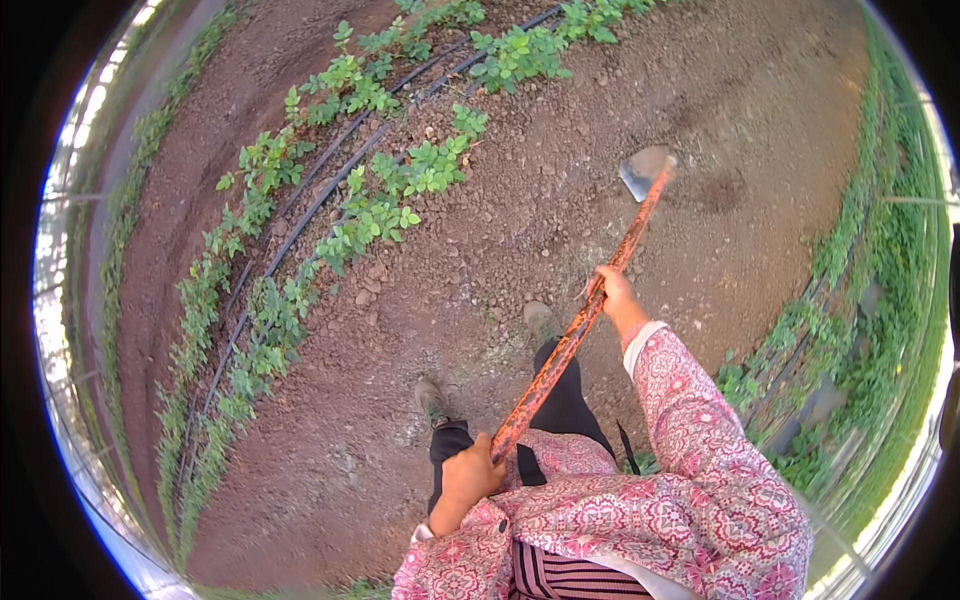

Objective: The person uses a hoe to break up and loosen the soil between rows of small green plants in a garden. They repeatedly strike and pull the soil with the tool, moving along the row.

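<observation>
A long-handled hoe slants across the view, its orange, worn-painted handle [551, 367] running from near my waist up to the right. Close to the handle's lower end, my left hand [471, 478] is wrapped around it. Farther up the same handle grips my right hand [616, 295], with the arm stretched forward. The metal hoe blade [643, 171] is at the far end, over the brown soil; whether it touches the ground I cannot tell. Part of the blade is soil-coloured and its lower left edge shines.
Two rows of leafy green plants [427, 169] curve along the left, with black drip irrigation pipes [330, 193] between them. Loose, cloddy soil [517, 202] lies ahead. Denser greenery [885, 345] borders the right. My shoes [538, 319] stand on the soil, below the handle.
</observation>
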Action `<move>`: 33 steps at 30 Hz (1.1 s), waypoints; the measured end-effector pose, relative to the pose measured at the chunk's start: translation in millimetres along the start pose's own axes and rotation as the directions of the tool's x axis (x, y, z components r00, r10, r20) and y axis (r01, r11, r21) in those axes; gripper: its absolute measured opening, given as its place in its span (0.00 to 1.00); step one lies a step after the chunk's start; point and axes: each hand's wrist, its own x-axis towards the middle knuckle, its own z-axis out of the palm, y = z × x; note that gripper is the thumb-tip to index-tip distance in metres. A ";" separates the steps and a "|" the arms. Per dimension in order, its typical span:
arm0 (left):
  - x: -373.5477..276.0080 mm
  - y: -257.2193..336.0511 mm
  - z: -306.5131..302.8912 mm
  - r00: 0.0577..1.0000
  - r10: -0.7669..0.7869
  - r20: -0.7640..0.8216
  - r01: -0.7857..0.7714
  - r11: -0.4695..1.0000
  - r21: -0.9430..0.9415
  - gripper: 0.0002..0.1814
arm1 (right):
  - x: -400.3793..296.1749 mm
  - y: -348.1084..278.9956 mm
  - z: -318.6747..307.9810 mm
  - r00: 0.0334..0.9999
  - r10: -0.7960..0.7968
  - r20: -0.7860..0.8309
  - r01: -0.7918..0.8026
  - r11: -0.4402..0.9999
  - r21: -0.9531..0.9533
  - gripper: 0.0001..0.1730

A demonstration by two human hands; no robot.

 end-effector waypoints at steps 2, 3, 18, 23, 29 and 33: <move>-22.4 -39.7 6.1 0.999 -0.037 0.034 0.037 0.999 0.002 0.16 | -9.8 41.9 8.2 0.998 0.010 -0.055 -0.015 0.995 -0.099 0.03; -36.7 -64.2 7.7 0.997 -0.056 0.048 0.056 0.998 0.007 0.17 | -20.2 75.3 20.2 0.992 -0.002 -0.125 -0.011 0.994 -0.105 0.03; -279.2 -395.0 -24.3 0.936 -0.295 0.192 0.271 0.952 0.141 0.17 | -269.6 482.4 110.7 0.936 0.200 -0.289 -0.238 0.966 -0.101 0.05; -299.9 -418.5 -45.4 0.924 -0.338 0.178 0.305 0.934 0.189 0.18 | -278.1 525.3 110.9 0.903 0.384 -0.194 -0.366 0.923 0.119 0.05; -203.0 -456.7 19.9 0.977 -0.166 0.134 0.120 0.946 0.301 0.18 | -211.8 414.9 122.6 0.945 0.276 -0.176 -0.246 0.954 0.173 0.12; -56.6 -283.8 -20.9 0.993 -0.035 0.110 0.002 0.957 0.290 0.18 | -103.9 258.7 90.3 0.992 0.029 -0.121 0.009 0.951 0.308 0.07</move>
